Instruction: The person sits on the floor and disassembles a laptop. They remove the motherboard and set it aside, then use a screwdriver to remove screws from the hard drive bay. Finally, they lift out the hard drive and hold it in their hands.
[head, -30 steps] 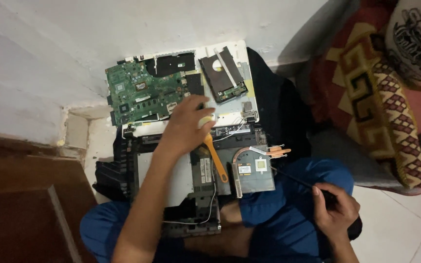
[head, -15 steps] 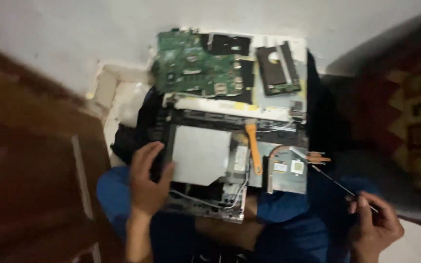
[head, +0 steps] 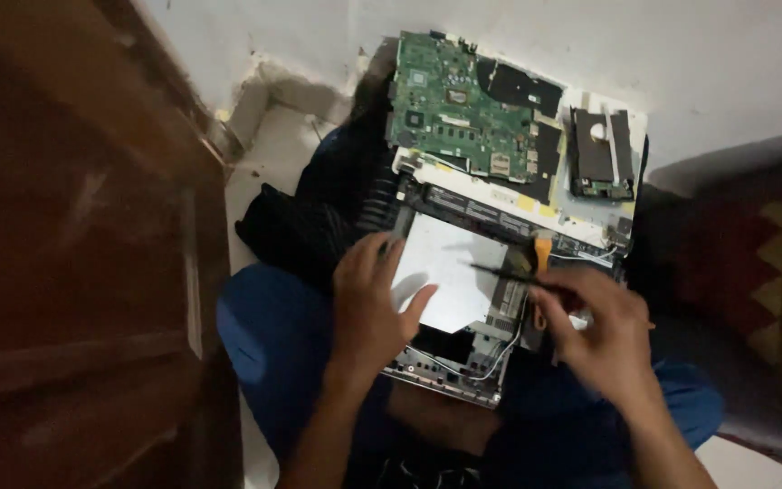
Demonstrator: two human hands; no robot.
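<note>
- A white wall (head: 681, 63) runs across the top; a dark wooden door (head: 74, 254) fills nine o'clock, a patterned rug (head: 780, 272) three o'clock.
- The opened laptop chassis (head: 463, 299) rests on the blue-clad lap at centre; the green circuit board (head: 450, 104) lies at twelve o'clock.
- The left hand (head: 368, 303) lies flat, fingers unclenched, on the chassis's left edge.
- The right hand (head: 604, 330) grasps a thin screwdriver (head: 509, 272); its tip is blurred, and the hand hides part of the chassis.
</note>
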